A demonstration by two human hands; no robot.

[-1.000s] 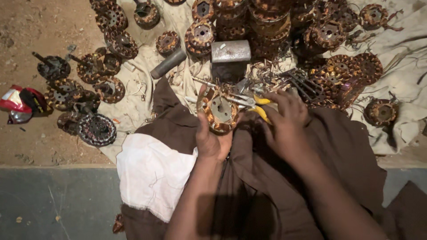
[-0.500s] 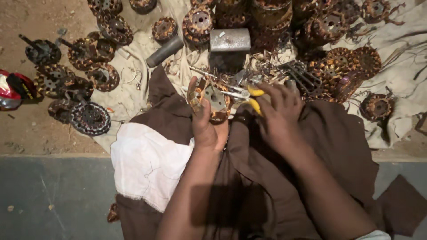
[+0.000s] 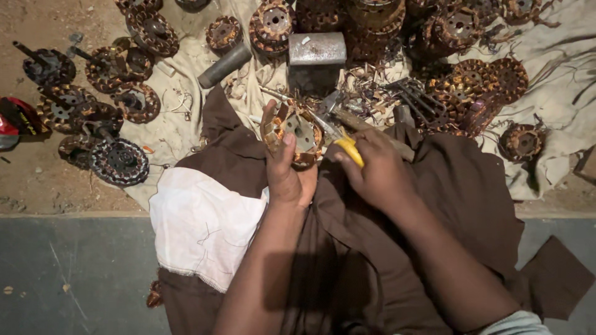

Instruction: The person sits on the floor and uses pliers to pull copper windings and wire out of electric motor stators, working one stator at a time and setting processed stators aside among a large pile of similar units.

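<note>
- My left hand (image 3: 288, 177) grips the round motor stator (image 3: 297, 132) by its rim, thumb across the near face, holding it over my lap just above the brown cloth (image 3: 447, 205).
- My right hand (image 3: 379, 170) is closed around yellow-handled pliers (image 3: 343, 141); their tip reaches the stator's edge, though whether they bite wire I cannot tell.
- Handling judgement: steel core, so heavy and stiff; the copper windings look soft and snaggy, with sharp cut ends likely.
- Best hold: the outer rim, fingers clear of the windings.
- More stators (image 3: 121, 162) lie on the pale sheet (image 3: 559, 68) and the dirt floor; a grey metal block (image 3: 317, 48) sits beyond.
</note>
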